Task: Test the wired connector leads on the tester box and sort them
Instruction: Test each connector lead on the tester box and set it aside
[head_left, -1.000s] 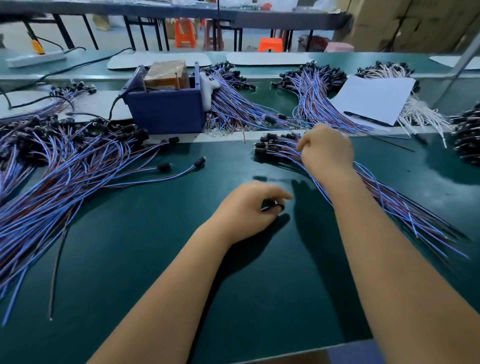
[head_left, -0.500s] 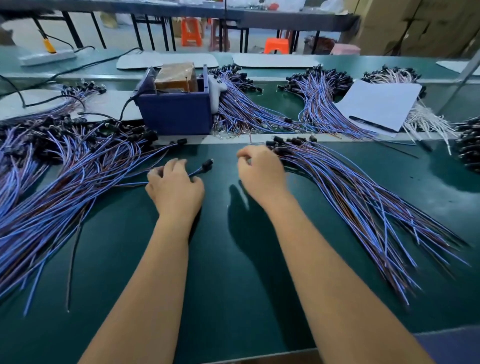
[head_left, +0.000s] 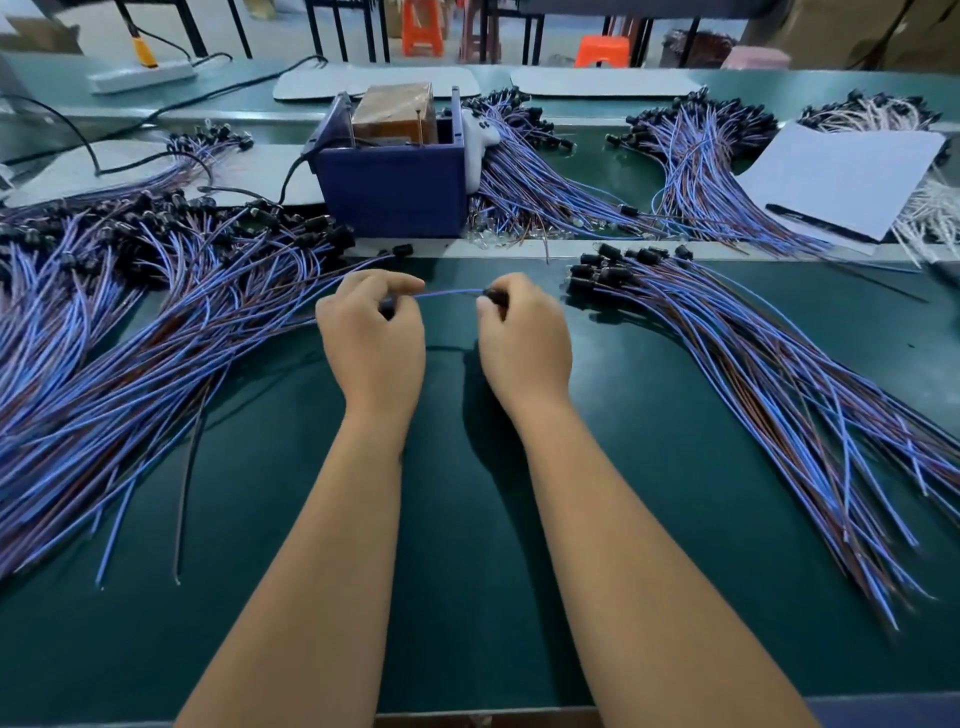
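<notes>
Where half a second ago the hands were apart, both are now sharing one blue lead (head_left: 451, 294) above the green worktop (head_left: 467, 519). The left hand (head_left: 375, 338) is closing its grip round the wire end; the right hand (head_left: 522, 340) is pinching the black connector (head_left: 496, 298). The lead is stretching between them, just before the blue tester box (head_left: 392, 192), between the left pile (head_left: 130, 338) and the right pile (head_left: 753, 374).

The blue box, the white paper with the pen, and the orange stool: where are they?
Blue plastic tester box (head_left: 392, 192): head view, its front wall.
White paper sheet (head_left: 852, 176): head view, its bare middle.
Orange plastic stool (head_left: 601, 50): head view, its seat.
</notes>
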